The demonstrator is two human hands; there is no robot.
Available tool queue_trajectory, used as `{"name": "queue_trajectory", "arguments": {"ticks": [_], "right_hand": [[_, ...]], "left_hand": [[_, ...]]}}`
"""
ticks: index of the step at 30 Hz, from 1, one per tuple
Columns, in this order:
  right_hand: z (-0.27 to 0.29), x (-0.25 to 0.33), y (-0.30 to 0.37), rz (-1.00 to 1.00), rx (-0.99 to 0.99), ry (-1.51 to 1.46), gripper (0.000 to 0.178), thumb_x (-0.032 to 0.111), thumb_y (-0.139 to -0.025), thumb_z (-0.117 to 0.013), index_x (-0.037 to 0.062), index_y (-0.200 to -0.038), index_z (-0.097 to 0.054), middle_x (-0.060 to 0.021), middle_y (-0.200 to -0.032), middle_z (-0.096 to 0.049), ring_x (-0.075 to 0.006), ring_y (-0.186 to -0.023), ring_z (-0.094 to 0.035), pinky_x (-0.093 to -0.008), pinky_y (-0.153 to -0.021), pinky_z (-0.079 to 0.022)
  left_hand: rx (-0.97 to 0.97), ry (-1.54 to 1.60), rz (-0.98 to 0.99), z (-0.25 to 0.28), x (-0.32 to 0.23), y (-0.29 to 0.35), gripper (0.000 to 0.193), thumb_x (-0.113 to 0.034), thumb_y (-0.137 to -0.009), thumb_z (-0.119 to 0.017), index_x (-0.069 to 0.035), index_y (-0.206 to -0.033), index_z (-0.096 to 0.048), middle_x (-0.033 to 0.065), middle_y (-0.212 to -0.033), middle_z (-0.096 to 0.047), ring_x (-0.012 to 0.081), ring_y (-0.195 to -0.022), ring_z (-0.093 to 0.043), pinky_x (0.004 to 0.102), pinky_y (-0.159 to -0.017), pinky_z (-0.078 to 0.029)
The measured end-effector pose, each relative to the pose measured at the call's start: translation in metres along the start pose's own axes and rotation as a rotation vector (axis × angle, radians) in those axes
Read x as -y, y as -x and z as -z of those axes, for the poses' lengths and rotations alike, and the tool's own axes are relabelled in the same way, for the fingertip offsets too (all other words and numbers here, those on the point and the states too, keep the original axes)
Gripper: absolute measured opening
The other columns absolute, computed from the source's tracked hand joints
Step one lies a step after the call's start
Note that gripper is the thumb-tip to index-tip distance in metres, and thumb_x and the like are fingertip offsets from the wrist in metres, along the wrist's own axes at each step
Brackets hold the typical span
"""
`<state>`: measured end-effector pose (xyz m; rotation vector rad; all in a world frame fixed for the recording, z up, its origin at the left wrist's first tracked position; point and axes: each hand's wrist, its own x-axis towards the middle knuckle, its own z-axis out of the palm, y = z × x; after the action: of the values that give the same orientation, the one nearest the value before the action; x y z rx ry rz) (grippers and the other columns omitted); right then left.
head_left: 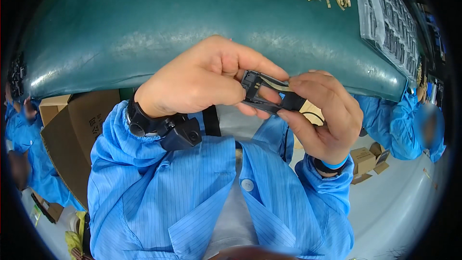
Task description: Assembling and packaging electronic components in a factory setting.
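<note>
Head view: both hands (192, 82) tight on a black frame (291, 101), its tan strip (274, 83) perhaps tape.

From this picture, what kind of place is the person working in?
Probably a factory assembly workshop: a tray of many similar dark parts lies on the green work surface, a black plastic frame is being handled, and a co-worker wears similar blue clothing.

An assembly workshop: green workbench (159, 14), parts tray (367, 19), blue-smocked co-workers (402, 127).
</note>
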<state>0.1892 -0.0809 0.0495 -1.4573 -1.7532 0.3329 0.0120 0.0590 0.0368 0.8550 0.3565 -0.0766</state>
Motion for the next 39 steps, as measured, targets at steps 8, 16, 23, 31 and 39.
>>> {"name": "queue_trajectory", "arguments": {"ticks": [8, 16, 23, 31, 39], "right_hand": [[0.008, 0.003, -0.002, 0.019, 0.057, 0.090, 0.035, 0.009, -0.060, -0.078, -0.0013, -0.090, -0.063, -0.0136, -0.083, -0.064, -0.0268, -0.071, -0.063, -0.0379, -0.068, -0.051], [0.010, 0.001, -0.001, 0.055, 0.058, 0.151, 0.033, 0.008, -0.059, -0.077, 0.0020, -0.088, -0.064, -0.0107, -0.081, -0.064, -0.0245, -0.065, -0.062, -0.0359, -0.063, -0.051], [0.013, 0.003, 0.000, 0.031, 0.096, 0.148, 0.034, 0.009, -0.061, -0.079, -0.0028, -0.089, -0.063, -0.0148, -0.082, -0.065, -0.0280, -0.075, -0.065, -0.0411, -0.075, -0.052], [0.014, 0.001, -0.001, 0.038, 0.090, 0.126, 0.035, 0.007, -0.060, -0.078, -0.0040, -0.089, -0.062, -0.0156, -0.081, -0.065, -0.0286, -0.073, -0.064, -0.0395, -0.072, -0.053], [0.013, -0.003, -0.002, 0.074, 0.055, 0.106, 0.034, 0.004, -0.057, -0.076, 0.0004, -0.088, -0.063, -0.0118, -0.080, -0.063, -0.0257, -0.066, -0.063, -0.0317, -0.053, -0.049]], "left_hand": [[-0.010, -0.001, 0.020, -0.003, -0.001, -0.001, 0.056, 0.008, -0.069, -0.040, 0.009, -0.124, -0.049, 0.0210, -0.104, -0.064, 0.0290, -0.096, -0.065, 0.0374, -0.086, -0.054], [0.000, 0.030, -0.017, -0.002, 0.004, -0.004, 0.050, 0.012, -0.073, -0.042, 0.012, -0.123, -0.049, 0.0203, -0.111, -0.061, 0.0243, -0.107, -0.060, 0.0400, -0.087, -0.054], [0.031, 0.059, -0.051, 0.000, 0.007, -0.004, 0.047, 0.011, -0.076, -0.046, 0.012, -0.123, -0.048, 0.0202, -0.111, -0.061, 0.0241, -0.106, -0.060, 0.0398, -0.086, -0.055], [-0.001, -0.014, -0.042, -0.002, 0.006, -0.006, 0.043, 0.012, -0.079, -0.049, 0.012, -0.121, -0.050, 0.0205, -0.112, -0.060, 0.0237, -0.105, -0.061, 0.0372, -0.083, -0.056], [-0.021, -0.003, -0.028, -0.002, 0.006, -0.006, 0.042, 0.015, -0.077, -0.048, 0.011, -0.119, -0.052, 0.0202, -0.114, -0.060, 0.0243, -0.105, -0.061, 0.0355, -0.082, -0.057]]}}
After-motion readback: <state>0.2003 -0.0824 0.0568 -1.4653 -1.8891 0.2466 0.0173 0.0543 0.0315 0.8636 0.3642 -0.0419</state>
